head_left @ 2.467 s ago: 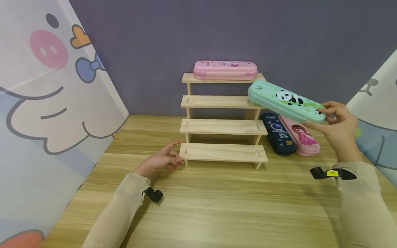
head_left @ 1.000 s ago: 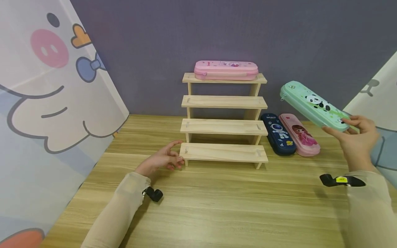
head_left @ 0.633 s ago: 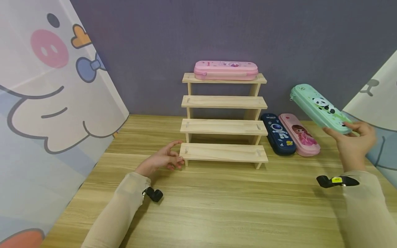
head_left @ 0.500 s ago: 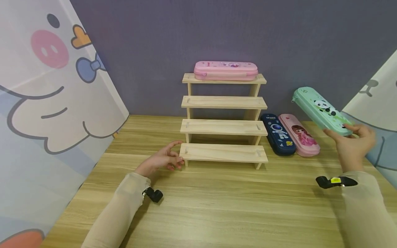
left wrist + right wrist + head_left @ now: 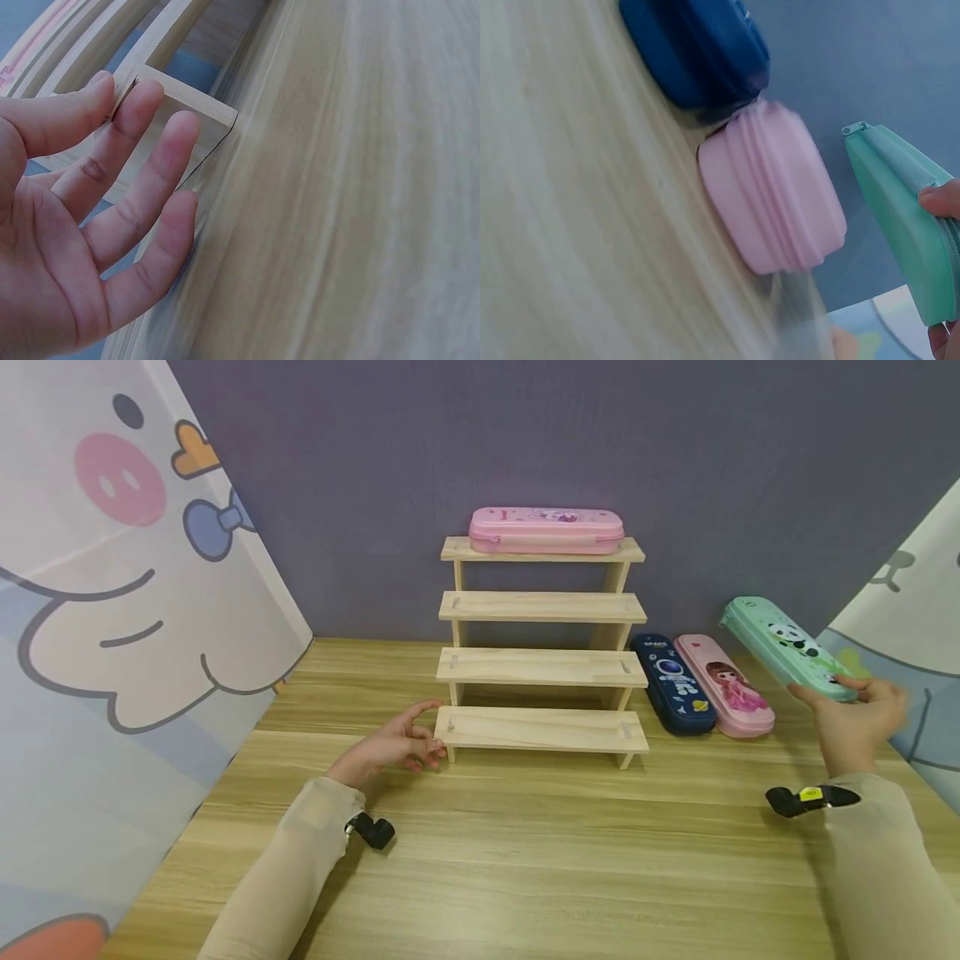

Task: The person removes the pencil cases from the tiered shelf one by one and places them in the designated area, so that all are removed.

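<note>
My right hand [image 5: 858, 718] grips one end of a mint-green panda pencil case [image 5: 795, 647], thumb on one side and fingers on the other. It is raised and tilted, just right of a pink pencil case with a girl on it [image 5: 731, 689]. That case lies beside a navy astronaut pencil case [image 5: 673, 685] on the wooden tabletop [image 5: 525, 860]. My left hand [image 5: 390, 747] holds the left end of the bottom step of a four-tier wooden display rack [image 5: 540, 727] with thumb and finger; the other fingers are loosely bent. Another pink pencil case [image 5: 546, 531] lies on the top step.
A dark grey wall panel [image 5: 375, 510] stands behind the rack. Printed cartoon panels flank the table, a pig panel [image 5: 150, 610] at left and another panel [image 5: 915, 652] at right. The rack's three lower steps bear nothing.
My right hand has carried the mint-green pencil case rightward from the rack, then lowered it towards the table beside the pink one. My left hand has stayed at the rack.
</note>
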Demonstrator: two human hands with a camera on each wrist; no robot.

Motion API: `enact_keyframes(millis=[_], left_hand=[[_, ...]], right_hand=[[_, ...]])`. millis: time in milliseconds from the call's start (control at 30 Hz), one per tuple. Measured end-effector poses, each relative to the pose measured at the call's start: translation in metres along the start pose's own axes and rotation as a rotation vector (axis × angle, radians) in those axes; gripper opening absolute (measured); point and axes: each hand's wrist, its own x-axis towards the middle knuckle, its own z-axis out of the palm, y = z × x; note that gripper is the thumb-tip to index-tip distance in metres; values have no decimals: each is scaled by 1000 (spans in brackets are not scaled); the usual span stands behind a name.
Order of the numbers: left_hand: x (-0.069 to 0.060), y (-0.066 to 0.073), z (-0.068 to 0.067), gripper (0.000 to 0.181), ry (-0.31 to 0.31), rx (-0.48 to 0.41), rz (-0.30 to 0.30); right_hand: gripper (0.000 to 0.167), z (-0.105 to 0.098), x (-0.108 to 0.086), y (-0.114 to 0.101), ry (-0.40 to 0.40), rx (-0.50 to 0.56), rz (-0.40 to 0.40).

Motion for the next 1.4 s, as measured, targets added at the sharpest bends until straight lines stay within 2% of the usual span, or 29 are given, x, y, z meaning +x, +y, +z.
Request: enact_keyframes(millis=[333,400,533,700,1000,1167,1300,1400], left_hand=[[0,-1,0,78,-1,-9,-5],[0,-2,0,78,-1,-9,-4],[0,-1,0,77,1,4,-5],[-1,-2,0,77,4,9,-8],[-1,-2,-1,78,11,0,-9],[-1,-2,0,78,16,4,-19],[0,-2,0,77,17,12,-24],[0,-1,0,77,16,11,-14]], right_hand=[[36,-3,5,14,-27,-45,89],[36,-2,8,18,-29,-15,110],[38,-3,11,21,-59,-50,149],[37,-5,12,24,-122,-142,161],[34,-7,8,26,-212,-211,164],[33,-12,5,30,-289,-278,120],[33,-19,7,35,-384,-399,32],[39,-22,12,34,-450,-461,-27]])
